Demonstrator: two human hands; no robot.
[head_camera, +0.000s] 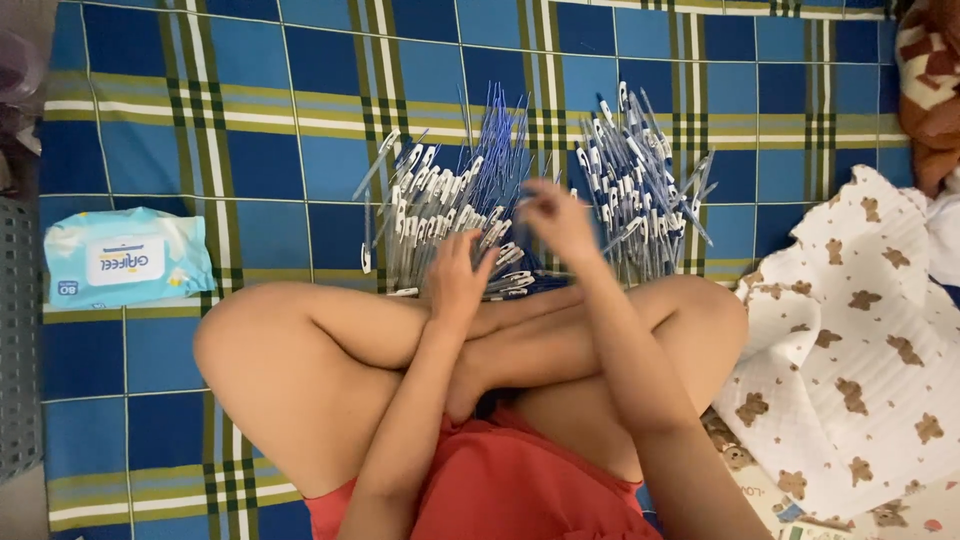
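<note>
Your left hand (455, 275) is reaching down with fingers curled onto the near pile of pens (450, 210); whether it is gripping one, you cannot tell. Your right hand (555, 215) is hovering, blurred, fingers pinching, its contents unclear. The near pile's pens are pointing mostly away from you, long axes slightly fanned. A second pile (635, 185) is lying just right of it on the plaid mat (250, 150).

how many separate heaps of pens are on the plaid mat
2. One heap of white-and-blue plastic pens lies ahead of the left hand; a second heap of assembled pens lies beyond the right hand. The hands may hide more.
</note>
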